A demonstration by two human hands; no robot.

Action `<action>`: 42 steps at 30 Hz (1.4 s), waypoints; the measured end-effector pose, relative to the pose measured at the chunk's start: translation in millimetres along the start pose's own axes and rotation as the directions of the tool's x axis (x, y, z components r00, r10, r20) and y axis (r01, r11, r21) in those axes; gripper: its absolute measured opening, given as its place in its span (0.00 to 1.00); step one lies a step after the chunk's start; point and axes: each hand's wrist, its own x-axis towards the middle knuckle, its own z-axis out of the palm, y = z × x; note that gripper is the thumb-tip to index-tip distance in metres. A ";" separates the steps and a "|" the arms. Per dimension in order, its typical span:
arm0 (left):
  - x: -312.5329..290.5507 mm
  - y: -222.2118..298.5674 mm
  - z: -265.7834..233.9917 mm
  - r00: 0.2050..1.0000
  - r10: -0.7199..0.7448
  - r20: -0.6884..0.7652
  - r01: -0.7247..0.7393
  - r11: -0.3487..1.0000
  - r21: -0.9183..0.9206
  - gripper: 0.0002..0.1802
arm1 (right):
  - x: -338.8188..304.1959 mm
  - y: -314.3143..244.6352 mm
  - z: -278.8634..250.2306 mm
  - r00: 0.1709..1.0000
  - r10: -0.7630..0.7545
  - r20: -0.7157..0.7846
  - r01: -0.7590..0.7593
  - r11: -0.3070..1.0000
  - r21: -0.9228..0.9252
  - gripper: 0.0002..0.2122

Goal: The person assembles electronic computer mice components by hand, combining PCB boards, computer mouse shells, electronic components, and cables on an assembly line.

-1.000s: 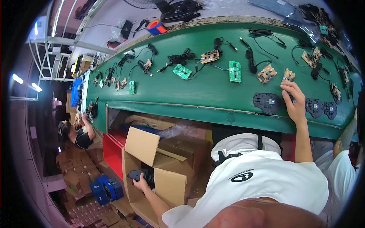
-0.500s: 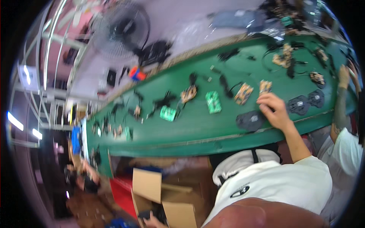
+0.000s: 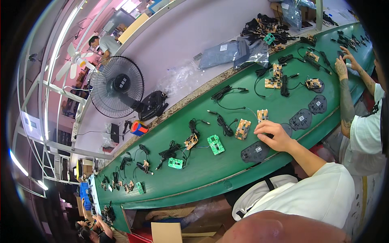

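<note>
My right hand point(image 3: 274, 137) is low over the green conveyor belt point(image 3: 182, 186), its fingers loosely bent and the thumb slightly apart. Nothing shows between them. Just beyond the fingertips lies a small brown circuit board point(image 3: 262, 114). A larger brown circuit board point(image 3: 242, 129) is to its left. Below the hand rests a dark grey plastic housing point(image 3: 254, 152). Partly behind the wrist is another dark housing point(image 3: 286, 129). A green circuit board point(image 3: 216, 145) lies farther left, beside a coiled black cable point(image 3: 224, 124). My left hand is out of view.
More boards with cables point(image 3: 175, 163) lie along the belt. A black fan point(image 3: 117, 87) and an orange-blue tape roll point(image 3: 139, 128) stand beyond its far edge. A co-worker's hands point(image 3: 344, 62) are at far right. An open cardboard box point(image 3: 167, 232) sits below the near edge.
The view has swung, so the belt appears lower and the box slides toward the bottom edge. A hand holding something dark at the box has left view. My right hand stays beside the small board.
</note>
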 end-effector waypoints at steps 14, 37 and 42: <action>22.0 72.2 -128.8 0.983 -0.018 -0.182 0.015 1.000 -0.017 0.24 | 12.2 -1.1 3.0 0.999 -0.002 0.040 0.001 1.000 0.027 0.06; -103.2 174.1 514.1 0.503 -0.098 0.859 0.358 0.928 -0.103 0.33 | -102.3 -70.0 -55.3 0.876 0.160 -0.455 -0.306 0.914 -0.268 0.06; -66.7 161.3 527.7 0.518 -0.113 0.848 0.125 0.991 0.055 0.34 | -115.6 -83.1 -49.9 0.870 0.132 -0.474 -0.282 0.923 -0.260 0.06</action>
